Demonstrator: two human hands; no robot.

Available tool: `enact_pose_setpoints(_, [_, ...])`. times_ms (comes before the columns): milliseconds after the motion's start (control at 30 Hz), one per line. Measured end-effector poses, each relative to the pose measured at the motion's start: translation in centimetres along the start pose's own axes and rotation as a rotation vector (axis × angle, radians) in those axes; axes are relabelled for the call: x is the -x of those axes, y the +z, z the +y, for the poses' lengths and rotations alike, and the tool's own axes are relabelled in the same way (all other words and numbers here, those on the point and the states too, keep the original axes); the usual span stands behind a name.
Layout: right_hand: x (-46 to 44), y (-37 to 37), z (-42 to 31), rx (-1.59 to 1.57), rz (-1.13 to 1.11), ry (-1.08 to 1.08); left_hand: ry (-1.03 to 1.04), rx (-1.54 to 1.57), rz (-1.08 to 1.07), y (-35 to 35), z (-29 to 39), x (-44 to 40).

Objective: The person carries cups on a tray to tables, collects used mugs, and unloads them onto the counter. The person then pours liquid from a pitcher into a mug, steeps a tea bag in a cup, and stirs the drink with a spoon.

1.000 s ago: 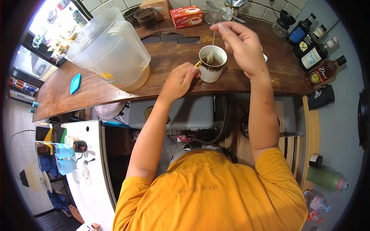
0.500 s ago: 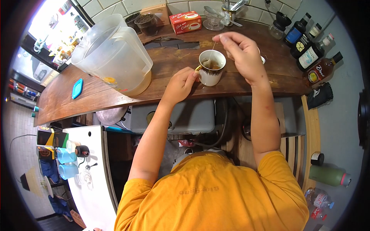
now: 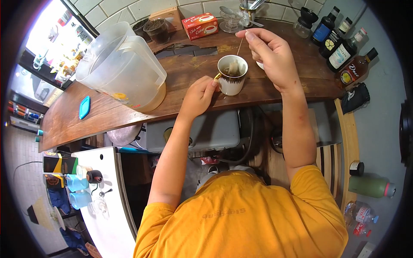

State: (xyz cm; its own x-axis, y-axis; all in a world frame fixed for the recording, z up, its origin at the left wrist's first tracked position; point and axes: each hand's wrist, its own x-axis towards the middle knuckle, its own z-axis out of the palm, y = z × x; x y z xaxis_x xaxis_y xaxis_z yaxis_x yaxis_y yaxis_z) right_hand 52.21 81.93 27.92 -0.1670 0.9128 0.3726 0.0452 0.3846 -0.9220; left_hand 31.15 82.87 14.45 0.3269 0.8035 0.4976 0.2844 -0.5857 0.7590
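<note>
A white mug [image 3: 231, 87] with a gold handle and a dark, jagged band stands near the front edge of the wooden counter. My left hand [image 3: 198, 98] is closed on its handle at the left side. Above the mug, my right hand [image 3: 275, 60] pinches the thin string [image 3: 239, 46] of a tea bag between thumb and forefinger. The tea bag [image 3: 233, 69] hangs inside the mug, toward the far side of the liquid. Behind my right hand, part of a small white object [image 3: 260, 65] shows; the rest is hidden.
Left on the counter [image 3: 185, 92] stand a large translucent pitcher [image 3: 133, 73] and a blue lid [image 3: 84, 107]. Behind are a red tea box [image 3: 201, 26], cups of dark granules [image 3: 157, 32] and a glass dish [image 3: 231, 23]. Several bottles [image 3: 344, 56] line the right wall.
My right hand has risen a little over the mug, and the tea bag has shifted from the left side toward the middle. My left hand keeps its hold. The whole view has shifted slightly.
</note>
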Motion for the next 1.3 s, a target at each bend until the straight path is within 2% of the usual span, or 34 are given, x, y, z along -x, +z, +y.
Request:
enact_pose_setpoints(200, [0.0, 1.3, 2.6, 0.035, 0.009, -0.05, -0.01, 0.002, -0.001, -0.1, 0.2, 0.0])
enact_pose_setpoints(367, [0.3, 0.5, -0.5, -0.022, 0.025, -0.065, 0.011, -0.011, 0.002, -0.1, 0.1, 0.0])
enact_pose_setpoints(600, [0.5, 1.4, 2.8, 0.024, 0.003, -0.016, -0.002, 0.011, 0.0, -0.1, 0.2, -0.1])
enact_pose_setpoints(700, [0.2, 1.5, 0.3, -0.004, 0.03, -0.112, -0.009, 0.017, -0.006, -0.1, 0.3, 0.0])
enact_pose_setpoints(867, [0.3, 0.2, 0.2, 0.024, 0.079, -0.097, 0.006, -0.003, 0.004, -0.1, 0.3, -0.1])
enact_pose_setpoints(933, [0.5, 0.8, 1.6, 0.017, 0.016, 0.016, -0.013, 0.01, -0.001, -0.1, 0.5, -0.1])
enact_pose_setpoints(1000, [0.3, 1.4, 2.5, 0.003, 0.01, 0.016, -0.013, 0.018, -0.004, -0.1, 0.5, 0.0])
enact_pose_setpoints(1100, [-0.1, 1.8, 1.6, 0.039, 0.0, -0.097, -0.013, 0.015, -0.003, -0.1, 0.5, -0.1])
enact_pose_setpoints(1300, [0.6, 0.4, -0.1, 0.024, 0.07, -0.088, -0.006, 0.002, 0.001, -0.1, 0.0, 0.0])
